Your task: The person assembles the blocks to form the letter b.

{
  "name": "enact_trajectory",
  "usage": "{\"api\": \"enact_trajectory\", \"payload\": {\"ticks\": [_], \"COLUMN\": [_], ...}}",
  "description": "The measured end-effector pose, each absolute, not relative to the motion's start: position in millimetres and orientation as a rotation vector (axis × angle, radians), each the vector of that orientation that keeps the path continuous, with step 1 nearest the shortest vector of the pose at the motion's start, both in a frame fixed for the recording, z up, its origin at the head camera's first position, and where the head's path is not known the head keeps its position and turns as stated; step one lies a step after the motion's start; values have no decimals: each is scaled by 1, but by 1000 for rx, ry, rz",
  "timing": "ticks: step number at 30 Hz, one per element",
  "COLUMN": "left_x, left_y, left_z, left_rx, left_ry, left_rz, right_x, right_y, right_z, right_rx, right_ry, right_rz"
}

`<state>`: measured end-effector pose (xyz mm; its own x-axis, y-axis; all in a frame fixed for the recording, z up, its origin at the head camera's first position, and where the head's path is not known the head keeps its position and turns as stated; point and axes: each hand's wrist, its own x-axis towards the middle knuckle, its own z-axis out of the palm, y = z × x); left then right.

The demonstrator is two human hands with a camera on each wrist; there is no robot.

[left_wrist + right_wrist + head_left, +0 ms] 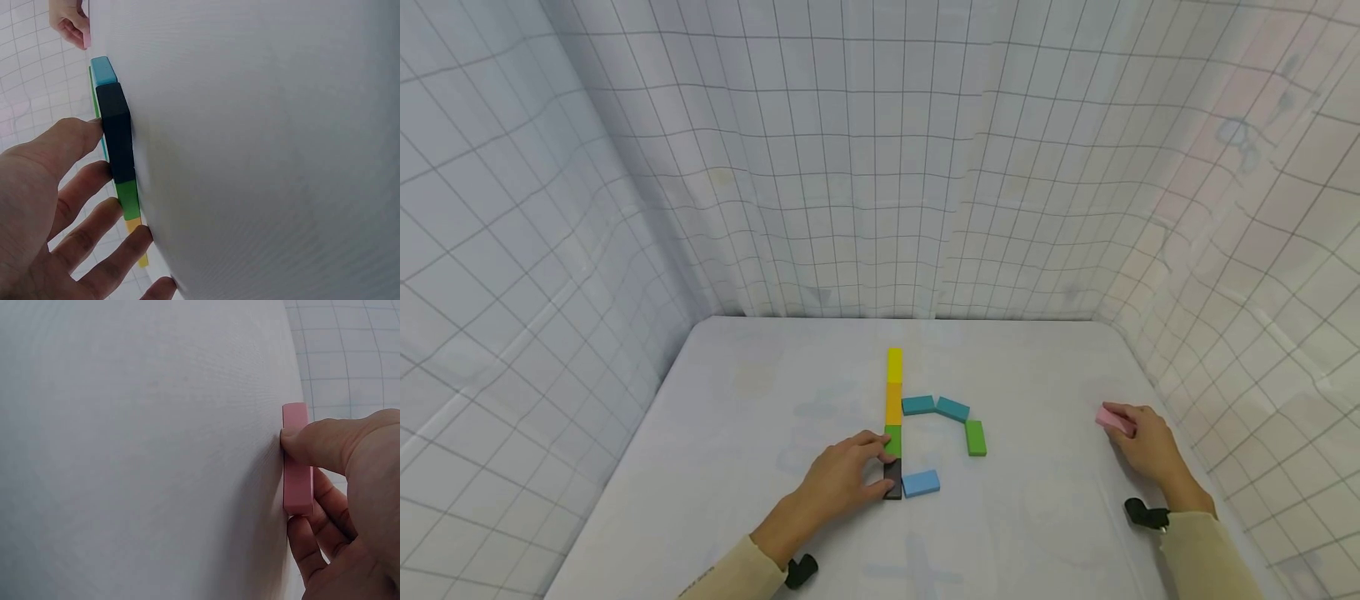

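Note:
Thumb and fingertips of my left hand (846, 475) rest on the black block (892, 490) and on the green block (892, 443) touching it. In the left wrist view, the thumb and fingers are spread along this row, beside the dark block (117, 134). My right hand (1150, 446) pinches a pink block (1112, 420) near the table's right side. The right wrist view shows the thumb on one face of the pink block (297, 481), the other fingers partly hidden behind it. Beyond the green block, an orange block (893, 404) and a yellow block (895, 365) continue the straight row.
Right of the row, two teal blocks (918, 406) and a second green block (975, 438) form a curve. A light blue block (921, 483) lies beside the black one. Grid-patterned curtains (895, 167) enclose the white table (760, 375) at the back and both sides.

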<state>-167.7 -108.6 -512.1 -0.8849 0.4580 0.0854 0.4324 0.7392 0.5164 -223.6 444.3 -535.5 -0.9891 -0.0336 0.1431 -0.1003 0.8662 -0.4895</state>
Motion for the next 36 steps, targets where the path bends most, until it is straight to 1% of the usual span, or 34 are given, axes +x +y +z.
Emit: {"api": "enact_trajectory", "payload": {"ticks": [36], "left_x": [-166], "left_y": [-106], "left_z": [-514], "left_rx": [715], "left_ry": [2892], "left_rz": [828], "right_x": [-221], "right_y": [439], "right_z": [-537], "right_rx": [127], "right_ry": [-2913], "right_rz": [752]}}
